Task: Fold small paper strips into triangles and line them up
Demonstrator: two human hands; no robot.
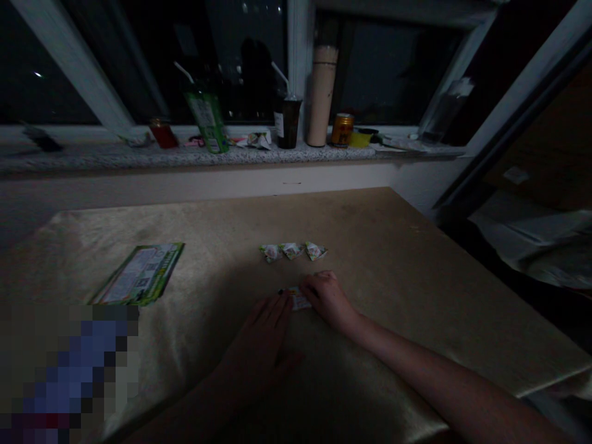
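Note:
A small folded piece of printed paper (301,299) lies on the table in front of me. My left hand (266,320) rests flat with its fingers stretched out, the fingertips touching the paper's left end. At the paper's right end, my right hand (326,295) is closed, its curled fingers gripping the edge. Just beyond stand three triangular folded paper pieces in a row: a left one (271,253), a middle one (292,250) and a right one (316,250). The light is dim, so fine print is unreadable.
A stack of green printed leaflets (143,274) lies at the left of the cloth-covered table (370,228). On the windowsill (259,157) behind stand a green carton (208,120), a dark cup (287,123), a tall flask (322,95) and a gold can (342,131).

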